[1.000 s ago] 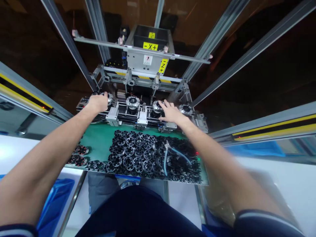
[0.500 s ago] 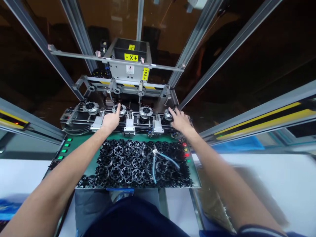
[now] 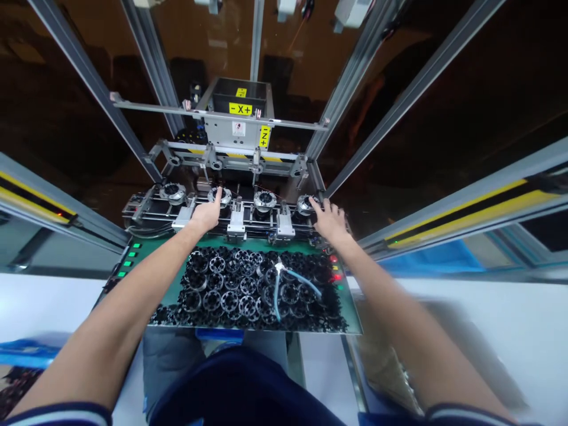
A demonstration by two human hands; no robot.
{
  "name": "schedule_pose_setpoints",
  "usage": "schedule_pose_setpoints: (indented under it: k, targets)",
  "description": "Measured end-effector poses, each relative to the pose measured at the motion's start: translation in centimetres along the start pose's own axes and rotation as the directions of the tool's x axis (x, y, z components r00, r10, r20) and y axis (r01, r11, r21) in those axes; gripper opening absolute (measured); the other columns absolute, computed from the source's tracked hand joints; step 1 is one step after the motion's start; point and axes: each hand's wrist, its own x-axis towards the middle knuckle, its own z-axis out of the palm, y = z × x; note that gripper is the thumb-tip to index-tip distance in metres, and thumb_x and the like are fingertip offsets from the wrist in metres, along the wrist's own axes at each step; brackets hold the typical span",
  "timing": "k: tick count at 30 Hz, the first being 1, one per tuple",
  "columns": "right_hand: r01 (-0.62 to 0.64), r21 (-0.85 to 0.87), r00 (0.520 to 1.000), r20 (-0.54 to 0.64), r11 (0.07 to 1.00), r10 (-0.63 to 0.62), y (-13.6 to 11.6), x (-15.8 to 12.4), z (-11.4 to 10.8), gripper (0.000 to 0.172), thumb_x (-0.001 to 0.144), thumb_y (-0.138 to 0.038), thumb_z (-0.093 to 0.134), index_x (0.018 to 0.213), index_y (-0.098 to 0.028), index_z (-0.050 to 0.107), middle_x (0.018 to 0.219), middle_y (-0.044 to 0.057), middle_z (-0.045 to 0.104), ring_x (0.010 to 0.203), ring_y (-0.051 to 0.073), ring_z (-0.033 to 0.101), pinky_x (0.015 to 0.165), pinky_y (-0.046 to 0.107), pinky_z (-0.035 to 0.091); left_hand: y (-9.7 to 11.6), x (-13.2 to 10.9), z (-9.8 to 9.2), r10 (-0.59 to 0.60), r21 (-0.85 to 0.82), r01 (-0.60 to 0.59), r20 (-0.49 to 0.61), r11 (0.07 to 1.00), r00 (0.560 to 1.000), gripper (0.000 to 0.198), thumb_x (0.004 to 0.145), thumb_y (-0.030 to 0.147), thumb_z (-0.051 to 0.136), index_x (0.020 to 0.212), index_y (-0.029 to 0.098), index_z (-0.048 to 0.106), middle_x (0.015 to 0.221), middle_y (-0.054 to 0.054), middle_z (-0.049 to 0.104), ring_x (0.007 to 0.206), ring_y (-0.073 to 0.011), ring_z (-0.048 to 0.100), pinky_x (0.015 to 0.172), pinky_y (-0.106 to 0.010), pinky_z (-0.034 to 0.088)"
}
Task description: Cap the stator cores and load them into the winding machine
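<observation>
My left hand [image 3: 205, 216] reaches over the rail, its fingertips at the second of several round metal fixtures [image 3: 219, 196]. My right hand [image 3: 329, 220] has its fingers spread and lies at the rightmost fixture [image 3: 306, 205]. Neither hand shows anything held. A heap of black round slotted parts [image 3: 248, 290] covers most of a green mat [image 3: 348, 313] below my wrists. Side cutters with blue handles [image 3: 277, 290] lie on that heap, out of reach of my fingers.
Behind the fixtures stands a steel carriage with yellow -X+ and -Z+ labels [image 3: 237, 124], inside an aluminium frame. Yellow-striped guard bars [image 3: 461, 213] run along both sides. A white bench top [image 3: 48, 302] and a blue bin [image 3: 26, 355] lie at the lower left.
Both hands have shifted right along the row: the left from the first fixture to the second, the right from the third to the fourth. The view has pulled back and the bench looks smaller.
</observation>
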Motion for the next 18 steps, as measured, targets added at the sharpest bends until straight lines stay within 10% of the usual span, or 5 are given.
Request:
schedule_pose_setpoints:
  k: [3,7,9,12,18]
  targets:
    - [0.058,0.105,0.997,-0.061,0.993,-0.052,1.2,-1.4,-2.0,0.093,0.098,-0.032,0.072,0.188,-0.024,0.051,0.188,0.022,0.055,0.167,0.050,0.056,0.136,0.077,0.052,-2.0,-3.8,-2.3,0.035,-0.070,-0.039,-0.059,0.997,0.998,0.103,0.112,0.027,0.062,0.199,0.011,0.009,0.141,-0.024,0.088,0.137,-0.0372,0.086,0.117,-0.045,0.065]
    - [0.021,0.282,0.982,-0.187,0.959,0.034,4.1,-10.4,-2.1,0.082,0.112,-0.045,0.047,0.190,-0.018,0.047,0.182,0.023,0.061,0.165,0.040,0.064,0.140,0.065,0.055,-11.7,-14.2,-1.1,-0.080,-0.248,0.005,-0.296,0.969,0.952,0.091,0.118,0.048,0.061,0.198,0.034,0.020,0.146,-0.005,0.089,0.137,-0.0281,0.085,0.111,-0.037,0.066]
    - [-0.055,0.368,0.975,-0.179,0.928,0.128,5.3,-17.0,-0.4,0.070,0.114,-0.049,0.042,0.177,-0.028,0.064,0.159,0.023,0.076,0.145,0.041,0.077,0.127,0.066,0.064,-17.7,-20.7,1.8,-0.299,-0.411,0.117,-0.414,0.904,0.860,0.079,0.114,0.056,0.068,0.186,0.031,0.047,0.138,-0.005,0.090,0.131,-0.0304,0.085,0.114,-0.043,0.067]
    - [-0.157,0.458,0.969,-0.098,0.875,0.225,5.8,-26.0,3.2,0.058,0.117,-0.067,0.050,0.158,-0.036,0.077,0.136,0.020,0.082,0.132,0.041,0.080,0.117,0.067,0.067,-24.0,-29.2,7.6,-0.433,-0.454,0.261,-0.328,0.852,0.840,0.064,0.108,0.045,0.062,0.164,0.015,0.064,0.134,-0.017,0.085,0.123,-0.0358,0.084,0.113,-0.054,0.069]
    - [-0.291,0.508,0.938,-0.014,0.811,0.345,3.2,-31.3,7.4,0.052,0.116,-0.069,0.073,0.151,-0.030,0.079,0.148,0.015,0.078,0.143,0.034,0.075,0.128,0.061,0.063,-25.8,-34.6,17.7,-0.378,-0.475,0.289,-0.102,0.831,0.920,0.061,0.094,0.041,0.075,0.151,0.018,0.072,0.146,-0.017,0.068,0.125,-0.0309,0.080,0.114,-0.047,0.071]
